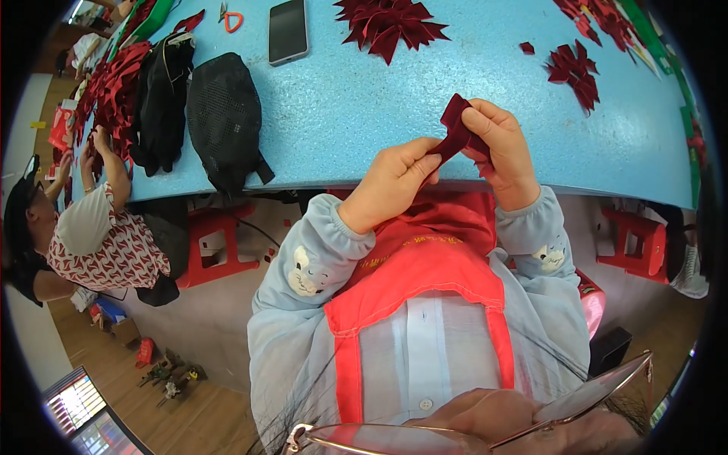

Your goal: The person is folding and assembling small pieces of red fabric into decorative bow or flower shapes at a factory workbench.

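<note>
Between my two hands, just over the table's near edge, is a dark red velvet ribbon (456,136), folded or looped. My left hand (398,176) pinches its lower left end between thumb and fingers. My right hand (500,148) grips the upper right part, thumb on top, with a short tail hanging below the fingers. A large pile of dark red velvet bows (387,26) lies beyond my hands. Farther right is a smaller red bow cluster (574,76), with a tiny red scrap (526,48) beside it.
On the blue table (341,106) lie a black phone (288,32), orange-handled scissors (232,20), a black mesh bag (224,114) and a dark cloth bag (161,102). Red pieces heap at far left, where a co-worker (106,227) handles them. Red stools (216,246) stand below the table.
</note>
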A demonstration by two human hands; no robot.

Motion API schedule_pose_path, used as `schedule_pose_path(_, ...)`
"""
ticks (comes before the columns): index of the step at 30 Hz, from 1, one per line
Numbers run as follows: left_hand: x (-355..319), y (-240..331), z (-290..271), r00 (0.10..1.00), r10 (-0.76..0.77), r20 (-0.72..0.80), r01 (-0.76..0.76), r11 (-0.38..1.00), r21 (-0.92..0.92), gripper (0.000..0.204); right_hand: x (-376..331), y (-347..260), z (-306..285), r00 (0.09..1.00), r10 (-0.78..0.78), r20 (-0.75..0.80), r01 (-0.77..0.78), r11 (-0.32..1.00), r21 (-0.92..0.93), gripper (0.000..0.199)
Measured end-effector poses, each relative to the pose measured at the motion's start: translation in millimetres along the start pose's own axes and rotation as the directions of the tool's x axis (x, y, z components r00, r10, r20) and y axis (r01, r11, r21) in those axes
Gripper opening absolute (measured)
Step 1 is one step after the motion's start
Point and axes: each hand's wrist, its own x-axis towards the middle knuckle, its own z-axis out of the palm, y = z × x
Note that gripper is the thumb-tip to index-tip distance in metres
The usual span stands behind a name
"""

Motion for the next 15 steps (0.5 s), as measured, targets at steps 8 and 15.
schedule_pose_path(8, 0, 12, -12, 0.851, 0.514, 0.111, -0.373, 0.442, 0.816, 0.021, -17, 0, 4, 0.95, 0.198, 0.24, -0.21, 0.977, 0.026, 0.015)
schedule_pose_path(15, -17, 21, -16, 0.966, -0.249, 0.065, 0.216, 0.923, 0.32, 0.03, -33, 12, -3, 0.893, 0.271, 0.36, -0.225, 0.96, -0.167, 0.015)
